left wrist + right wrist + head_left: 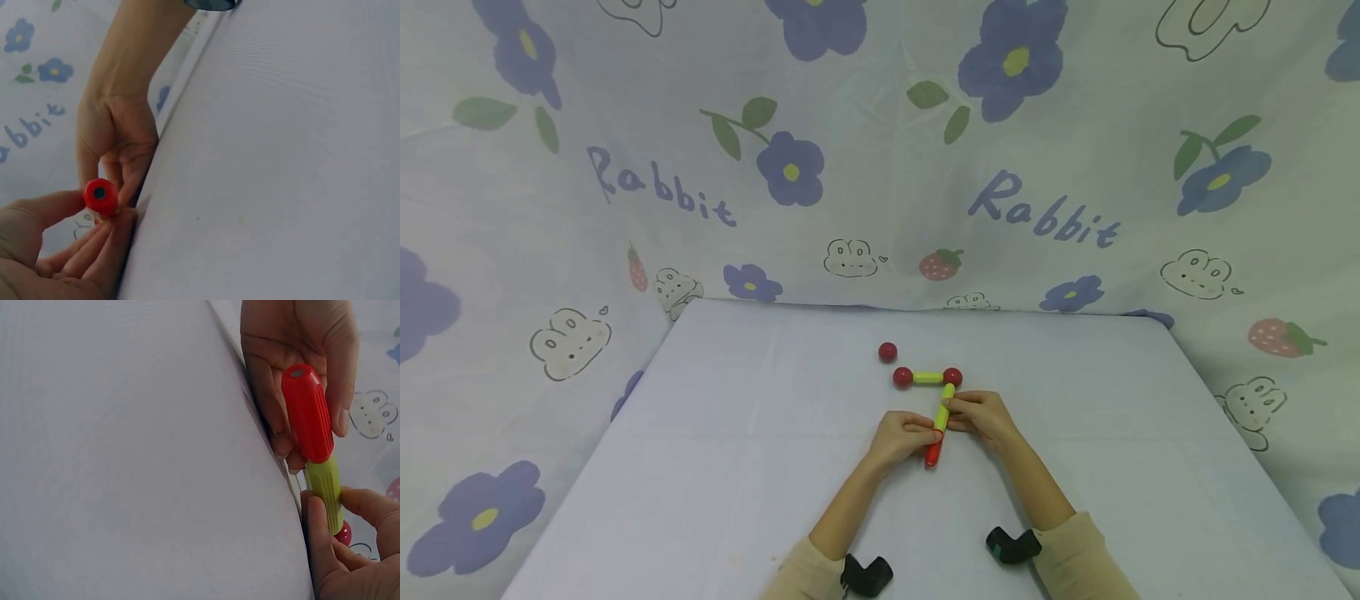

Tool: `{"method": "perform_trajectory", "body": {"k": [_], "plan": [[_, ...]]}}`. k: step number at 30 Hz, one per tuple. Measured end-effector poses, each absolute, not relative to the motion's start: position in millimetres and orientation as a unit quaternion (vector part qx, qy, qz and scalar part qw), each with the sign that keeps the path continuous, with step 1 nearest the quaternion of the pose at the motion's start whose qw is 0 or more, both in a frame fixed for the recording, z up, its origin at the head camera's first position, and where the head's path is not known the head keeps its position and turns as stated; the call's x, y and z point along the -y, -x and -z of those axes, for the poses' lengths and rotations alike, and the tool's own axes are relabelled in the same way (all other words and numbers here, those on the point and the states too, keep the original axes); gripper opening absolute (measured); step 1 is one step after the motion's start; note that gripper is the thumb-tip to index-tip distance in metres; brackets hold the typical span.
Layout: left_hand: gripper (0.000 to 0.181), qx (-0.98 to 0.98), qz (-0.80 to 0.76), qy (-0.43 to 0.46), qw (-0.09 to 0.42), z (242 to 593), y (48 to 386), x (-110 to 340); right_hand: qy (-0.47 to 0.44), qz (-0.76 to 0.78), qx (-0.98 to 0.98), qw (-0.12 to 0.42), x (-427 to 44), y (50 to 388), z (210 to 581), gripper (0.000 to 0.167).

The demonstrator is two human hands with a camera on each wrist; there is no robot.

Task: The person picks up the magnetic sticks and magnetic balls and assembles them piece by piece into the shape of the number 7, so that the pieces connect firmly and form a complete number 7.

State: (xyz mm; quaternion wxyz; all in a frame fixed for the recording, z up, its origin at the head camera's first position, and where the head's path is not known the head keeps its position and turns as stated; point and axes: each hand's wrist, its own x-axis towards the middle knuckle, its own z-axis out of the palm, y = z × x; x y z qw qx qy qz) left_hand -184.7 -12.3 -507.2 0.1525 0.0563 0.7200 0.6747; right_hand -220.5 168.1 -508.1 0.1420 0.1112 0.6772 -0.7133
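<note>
Currently your left hand [898,437] pinches a red ridged plastic rod [933,453], your right hand [988,417] a yellow-green ridged one [324,484], end to end, by a glossy dark-red ball [952,377].

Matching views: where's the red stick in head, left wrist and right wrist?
Head: red stick in the lower half, slightly right of centre.
Left wrist: red stick at left, below mid-height, one end facing the camera.
Right wrist: red stick at right, above mid-height.
Shared landmark: the left hand, at the red stick in all three.
</note>
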Motion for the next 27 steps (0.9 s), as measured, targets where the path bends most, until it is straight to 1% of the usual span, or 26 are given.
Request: {"method": "perform_trajectory", "body": {"k": [5, 12, 27], "plan": [[0.030, -0.723, -0.671, -0.056, 0.153, 506.0, 185.7, 11.9, -0.106, 0.713, -0.677, 0.148, -169.3, 220.2, 506.4, 0.052], [0.027, -0.732, -0.666, -0.030, 0.142, 504.7, 185.6, 8.5, -0.114, 0.708, -0.682, 0.144, -168.0, 221.4, 508.9, 0.052], [0.024, -0.732, -0.669, -0.021, 0.127, 504.9, 185.9, 5.7, -0.109, 0.710, -0.681, 0.145, -168.7, 220.2, 507.8, 0.051]]}}
